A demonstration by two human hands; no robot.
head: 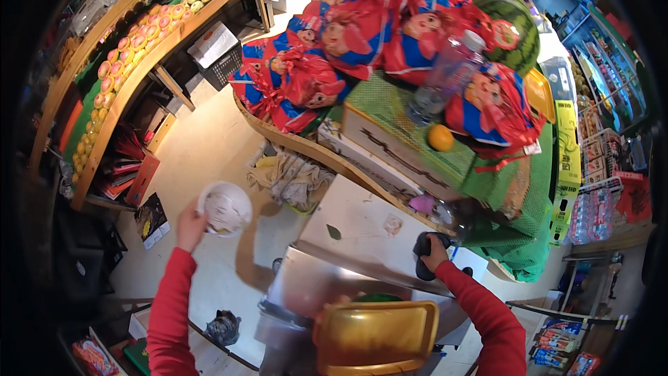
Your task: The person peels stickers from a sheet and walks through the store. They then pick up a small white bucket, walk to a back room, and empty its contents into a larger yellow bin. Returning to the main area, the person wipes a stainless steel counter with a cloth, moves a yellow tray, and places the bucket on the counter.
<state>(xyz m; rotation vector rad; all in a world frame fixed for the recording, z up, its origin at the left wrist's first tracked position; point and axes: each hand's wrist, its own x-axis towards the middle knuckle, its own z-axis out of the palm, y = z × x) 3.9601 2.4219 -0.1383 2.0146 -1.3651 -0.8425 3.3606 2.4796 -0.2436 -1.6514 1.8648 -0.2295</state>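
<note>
My left hand (191, 225) grips the rim of a white bowl (227, 210) above the floor, and the inside of the bowl shows dark smudges. On the right, my right hand (434, 254) is closed around a black object (424, 255) whose kind I cannot make out. It is at the right end of a white-topped surface (360, 219), which carries a green leaf (333, 231) and a sticker. Nearer my body, a blurred metal panel (313, 277) adjoins that surface. A golden plastic tray (377, 337) appears below, between my forearms.
A curved wooden-edged display (313, 145) holds red-and-blue bags (360, 31), watermelons (503, 15), a plastic bottle (449, 75) and an orange (440, 138). Cloths (297, 175) hang beside it. Fruit shelves (141, 42) line the left. A dark bundle (223, 327) is on the floor.
</note>
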